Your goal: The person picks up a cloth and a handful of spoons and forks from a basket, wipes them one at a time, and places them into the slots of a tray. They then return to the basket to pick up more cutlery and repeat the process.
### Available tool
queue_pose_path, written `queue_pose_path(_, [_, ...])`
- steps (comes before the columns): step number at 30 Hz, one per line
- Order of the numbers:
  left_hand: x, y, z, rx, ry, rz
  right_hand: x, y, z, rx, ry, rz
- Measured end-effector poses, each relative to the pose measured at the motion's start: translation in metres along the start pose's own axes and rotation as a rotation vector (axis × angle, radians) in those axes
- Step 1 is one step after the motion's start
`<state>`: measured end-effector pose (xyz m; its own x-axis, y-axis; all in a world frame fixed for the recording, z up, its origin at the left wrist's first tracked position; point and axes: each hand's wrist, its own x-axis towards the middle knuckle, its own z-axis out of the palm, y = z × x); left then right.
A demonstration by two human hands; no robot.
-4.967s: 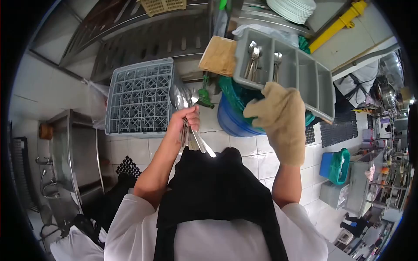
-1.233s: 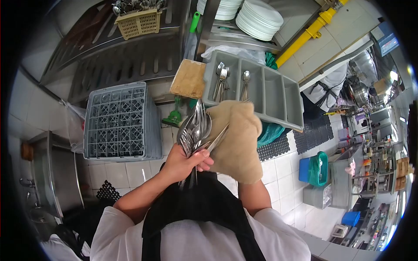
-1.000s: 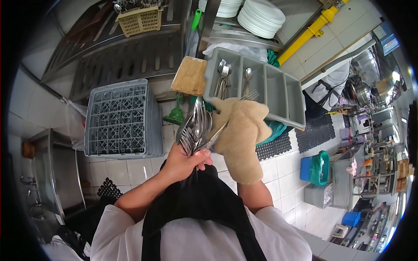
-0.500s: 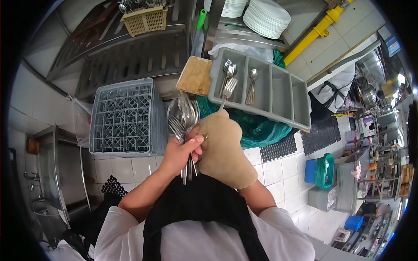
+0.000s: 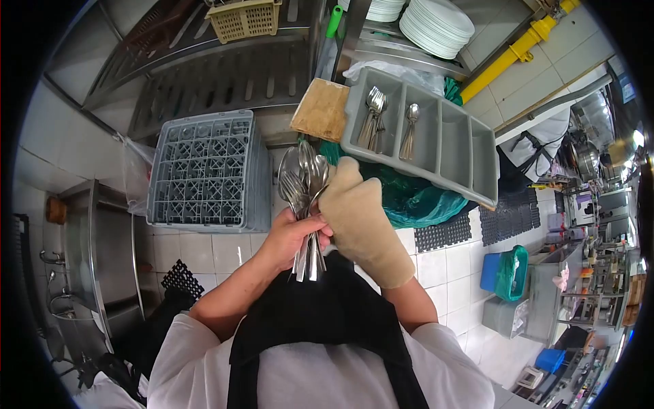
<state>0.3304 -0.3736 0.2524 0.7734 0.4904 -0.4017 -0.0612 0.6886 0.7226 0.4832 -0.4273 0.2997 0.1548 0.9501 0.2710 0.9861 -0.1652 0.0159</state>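
My left hand (image 5: 298, 237) is closed around a bunch of spoons and forks (image 5: 306, 180), their heads up and handles hanging below the fist. Close beside it, my right hand (image 5: 357, 211) is covered to the wrist by a tan cloth mitt, which touches or nearly touches the bunch. The mitt hides its fingers, so I cannot see what they hold. Beyond the hands, a grey cutlery tray (image 5: 446, 176) sits tilted, with forks (image 5: 373, 119) in its left compartment and spoons (image 5: 410, 133) in the one beside it.
A grey glass rack (image 5: 204, 170) stands at left. A wooden board (image 5: 320, 109) touches the tray, and a green plastic bag (image 5: 415, 198) hangs beneath it. White plates (image 5: 436, 28) are stacked on the shelf. A tan basket (image 5: 244, 20) stands at upper left.
The fork held in my mitted hand over the tray has been let go into the left compartment. That hand has drawn back beside the bunch in my left hand.
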Motion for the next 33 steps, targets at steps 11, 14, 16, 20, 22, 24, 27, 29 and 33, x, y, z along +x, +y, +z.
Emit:
queue_pose_path(11, [-0.002, 0.006, 0.012, 0.135, 0.076, 0.017, -0.007, 0.029, 0.037, -0.158, -0.116, 0.307])
queue_pose_path(14, [-0.002, 0.005, 0.011, 0.228, 0.035, 0.092, -0.006, 0.025, 0.028, -0.186, -0.137, 0.369])
queue_pose_path(16, [-0.003, 0.005, 0.015, 0.255, 0.029, 0.103, -0.003, 0.003, 0.002, -0.274, -0.005, 0.371])
queue_pose_path(20, [-0.005, 0.004, 0.014, 0.261, -0.039, 0.103, -0.005, 0.006, 0.0, -0.194, -0.029, 0.362])
queue_pose_path(22, [-0.007, 0.007, 0.016, 0.368, -0.006, 0.125, -0.007, 0.018, 0.003, -0.219, -0.024, 0.373])
queue_pose_path(24, [-0.008, 0.01, 0.017, 0.39, -0.003, 0.115, -0.008, 0.033, 0.006, -0.25, -0.015, 0.377])
queue_pose_path(27, [-0.008, 0.007, 0.014, 0.399, 0.016, 0.109, -0.006, 0.052, 0.012, -0.285, 0.0, 0.383])
queue_pose_path(29, [-0.008, 0.007, 0.012, 0.388, 0.023, 0.108, -0.008, 0.058, 0.015, -0.304, 0.006, 0.4])
queue_pose_path(33, [0.001, 0.007, 0.009, 0.365, 0.024, 0.142, -0.009, 0.036, 0.005, -0.233, 0.022, 0.494])
